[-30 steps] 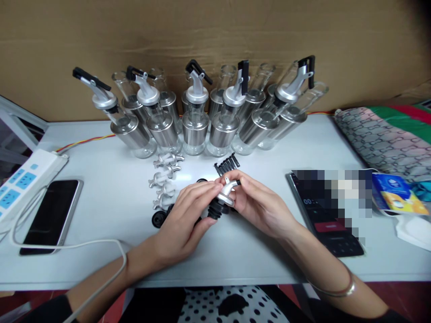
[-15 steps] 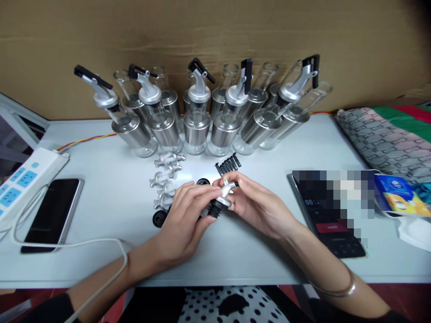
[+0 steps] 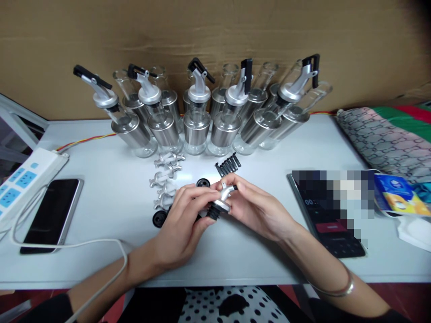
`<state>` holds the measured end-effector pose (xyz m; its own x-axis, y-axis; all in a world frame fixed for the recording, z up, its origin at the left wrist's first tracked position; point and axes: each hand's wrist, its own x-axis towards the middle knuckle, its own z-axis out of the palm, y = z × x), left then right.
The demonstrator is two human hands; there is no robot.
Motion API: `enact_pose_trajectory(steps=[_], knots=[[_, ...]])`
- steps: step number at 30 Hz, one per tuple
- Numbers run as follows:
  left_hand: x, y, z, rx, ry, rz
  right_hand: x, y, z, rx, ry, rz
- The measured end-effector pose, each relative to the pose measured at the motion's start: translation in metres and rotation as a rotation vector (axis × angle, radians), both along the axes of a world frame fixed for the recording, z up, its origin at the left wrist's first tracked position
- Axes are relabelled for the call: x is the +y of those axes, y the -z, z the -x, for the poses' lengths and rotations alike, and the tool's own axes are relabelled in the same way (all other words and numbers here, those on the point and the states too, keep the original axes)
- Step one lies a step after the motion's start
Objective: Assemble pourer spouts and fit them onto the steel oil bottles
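Note:
Both hands are at a silver pourer spout (image 3: 222,204) with a black ribbed stopper, held tilted over the middle of the table. My left hand (image 3: 183,220) grips its collar and stopper between fingers and thumb. At the black-tipped spout end, the fingers of my right hand (image 3: 257,204) are closed round it, partly hiding the tip. Left of the hands lie several loose silver spout pieces (image 3: 164,175) in a column. Beside them are black round stoppers (image 3: 159,219), some hidden by my left hand. Several small black levers (image 3: 229,164) lie in a row just beyond the fingers.
Glass bottles with steel sleeves (image 3: 196,130) stand along the back, the front ones topped with pourers. To the left lie a phone (image 3: 52,215), a power strip (image 3: 20,179) and a white cable (image 3: 87,242). A second phone (image 3: 323,215) and a tissue pack (image 3: 399,195) are on the right.
The pourer spout has tilted slightly, and its stopper has shifted a little left. Both hands keep their hold on it. The bottles and loose parts have stayed in place.

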<state>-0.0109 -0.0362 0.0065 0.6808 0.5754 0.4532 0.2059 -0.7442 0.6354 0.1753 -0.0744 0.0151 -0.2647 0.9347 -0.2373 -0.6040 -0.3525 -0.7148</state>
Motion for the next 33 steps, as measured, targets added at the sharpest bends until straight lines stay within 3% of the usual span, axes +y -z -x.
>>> enact_pose_trajectory(steps=[3, 6, 9, 14, 23, 33], knots=[[0.004, -0.004, 0.002, -0.044, 0.064, 0.038, -0.001, -0.001, -0.002, -0.228, 0.045, -0.079], [0.008, -0.005, 0.002, -0.022, 0.001, 0.077, -0.001, 0.001, -0.003, -0.551, 0.180, -0.100], [0.010, -0.002, -0.001, 0.035, -0.047, 0.087, -0.002, 0.004, 0.000, -0.705, 0.187, -0.164], [0.010, 0.003, -0.004, 0.049, -0.009, 0.068, -0.005, 0.004, 0.007, -0.807, 0.092, -0.302], [0.012, 0.000, -0.003, 0.074, -0.120, 0.140, -0.005, 0.003, 0.008, -0.700, 0.196, -0.249], [0.012, -0.003, -0.005, 0.242, -0.109, 0.060, -0.006, 0.002, 0.009, -0.833, 0.122, -0.372]])
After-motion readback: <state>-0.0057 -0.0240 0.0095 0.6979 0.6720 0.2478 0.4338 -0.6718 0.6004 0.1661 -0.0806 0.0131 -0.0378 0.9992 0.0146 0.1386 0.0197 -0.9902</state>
